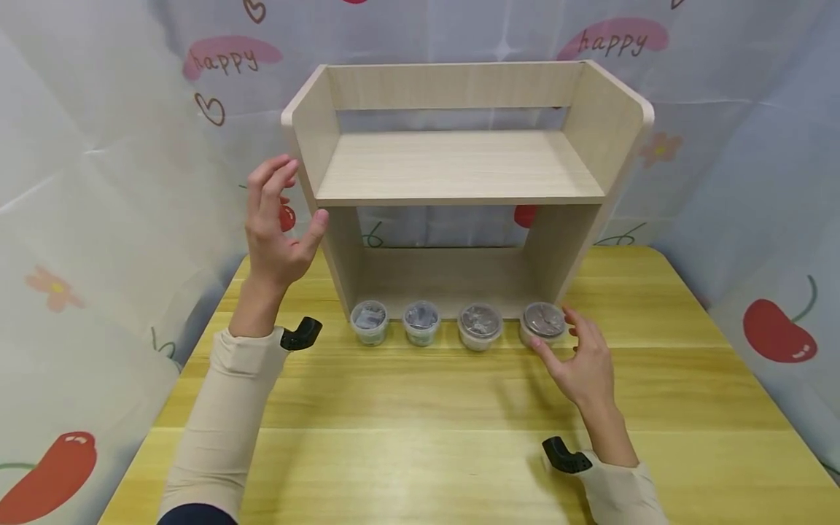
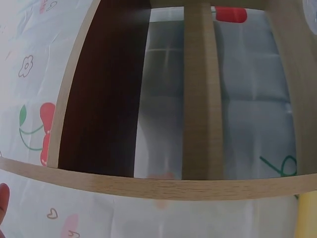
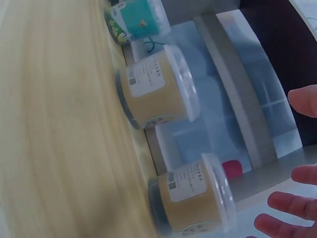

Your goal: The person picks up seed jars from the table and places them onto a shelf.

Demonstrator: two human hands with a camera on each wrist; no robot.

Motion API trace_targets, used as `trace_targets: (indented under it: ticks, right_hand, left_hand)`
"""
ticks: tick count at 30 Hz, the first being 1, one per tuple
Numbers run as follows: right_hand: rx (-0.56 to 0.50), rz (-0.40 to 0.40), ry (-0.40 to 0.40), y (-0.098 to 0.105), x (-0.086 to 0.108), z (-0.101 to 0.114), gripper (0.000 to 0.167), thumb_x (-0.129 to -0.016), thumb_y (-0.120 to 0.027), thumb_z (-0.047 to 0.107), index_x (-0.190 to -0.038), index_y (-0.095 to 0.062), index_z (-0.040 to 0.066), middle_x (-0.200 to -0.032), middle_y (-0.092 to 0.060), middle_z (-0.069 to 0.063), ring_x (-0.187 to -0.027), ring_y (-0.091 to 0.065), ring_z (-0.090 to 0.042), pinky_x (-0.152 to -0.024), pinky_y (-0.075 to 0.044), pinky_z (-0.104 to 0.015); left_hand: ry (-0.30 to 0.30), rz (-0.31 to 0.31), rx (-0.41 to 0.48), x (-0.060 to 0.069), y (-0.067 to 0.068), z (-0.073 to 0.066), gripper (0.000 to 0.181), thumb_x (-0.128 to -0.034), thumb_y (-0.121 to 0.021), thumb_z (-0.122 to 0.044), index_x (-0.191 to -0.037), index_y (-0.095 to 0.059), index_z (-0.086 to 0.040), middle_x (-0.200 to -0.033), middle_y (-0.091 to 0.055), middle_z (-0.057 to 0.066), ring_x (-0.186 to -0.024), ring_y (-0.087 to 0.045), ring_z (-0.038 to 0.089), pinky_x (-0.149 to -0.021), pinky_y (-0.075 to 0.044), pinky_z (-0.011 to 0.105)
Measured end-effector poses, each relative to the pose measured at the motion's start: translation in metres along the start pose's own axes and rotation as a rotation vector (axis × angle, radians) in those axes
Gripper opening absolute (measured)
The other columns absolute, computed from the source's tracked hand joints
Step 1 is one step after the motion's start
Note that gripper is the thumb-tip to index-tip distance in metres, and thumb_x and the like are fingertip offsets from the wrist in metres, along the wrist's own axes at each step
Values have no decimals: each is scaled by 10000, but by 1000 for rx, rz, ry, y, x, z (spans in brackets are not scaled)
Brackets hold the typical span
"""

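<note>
Left hand (image 1: 278,237): fingers loosely spread, holding nothing, beside the left panel of the shelf unit (image 1: 459,168); cannot tell whether the thumb touches it
Right hand (image 1: 584,368): thumb and fingers parted around the rightmost tub (image 1: 544,321), not gripping; the right wrist view shows a gap between fingers and lid
Tub row: rightmost tub, third tub (image 1: 480,326), second tub (image 1: 421,322) and leftmost tub (image 1: 370,321) stand upright and apart on the wooden table (image 1: 420,437), just before the unit's lower board
Labels: white stickers on the two right-hand tubs
Backdrop (image 1: 420,33): pale cloth with hearts and cherries
</note>
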State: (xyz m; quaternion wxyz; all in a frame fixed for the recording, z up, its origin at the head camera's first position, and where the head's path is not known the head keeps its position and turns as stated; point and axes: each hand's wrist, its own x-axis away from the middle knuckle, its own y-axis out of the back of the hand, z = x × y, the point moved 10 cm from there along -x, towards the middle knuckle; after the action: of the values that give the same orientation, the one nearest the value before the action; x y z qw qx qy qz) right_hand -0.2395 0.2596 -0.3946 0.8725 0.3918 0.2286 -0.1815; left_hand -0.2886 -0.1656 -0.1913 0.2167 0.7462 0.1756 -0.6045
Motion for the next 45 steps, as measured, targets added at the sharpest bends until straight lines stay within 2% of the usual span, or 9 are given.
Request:
trace_targets:
  ticks: [8, 16, 34, 39, 45]
  right_hand:
    - [1, 10, -51, -5, 1, -12, 688, -798, -764, 308, -1344, -529, -38, -1227, -588, -255, -989, -581, -439, -736, -482, -535]
    - [9, 38, -99, -10, 4, -24, 701, -814, -758, 325, -1364, -507, -29, -1251, -573, -254, -1006, -577, -440, -767, -479, -534]
    - [-10, 34, -144, -14, 5, -38, 703, -803, -777, 300, -1363, -508, -27, -1222, -578, -265, -1007, -582, -447, -782, -489, -530]
    - [0, 33, -158, -17, 6, -42, 718, -800, -781, 306, -1366, -501, -34, -1221, -576, -263, -1004, -579, -426, -813, -480, -528]
    - [-4, 39, -185, -20, 11, -48, 724, -808, -782, 295, -1380, -486, -34, -1221, -568, -266, -1006, -581, -432, -806, -482, -526]
  left_hand:
    - [25, -31, -18, -12, 2, 9, 571, -790, -606, -369, -1244, -549, -27, -1300, -520, 173, -1012, -547, 386, -822, -420, 329]
    - [34, -22, -41, -14, 1, 16, 601, -812, -586, -410, -1256, -530, -9, -1307, -528, 169, -1036, -548, 373, -845, -428, 342]
    - [72, -66, -46, -32, 1, 23, 653, -776, -556, -378, -1221, -517, 98, -1273, -550, 187, -1021, -564, 367, -835, -435, 336]
    - [87, -72, -39, -34, 1, 29, 666, -759, -555, -382, -1224, -523, 95, -1277, -558, 150, -1025, -569, 335, -823, -440, 332]
    - [76, -59, -20, -34, -3, 39, 681, -764, -557, -421, -1245, -546, 61, -1290, -568, 103, -1027, -573, 289, -788, -441, 316]
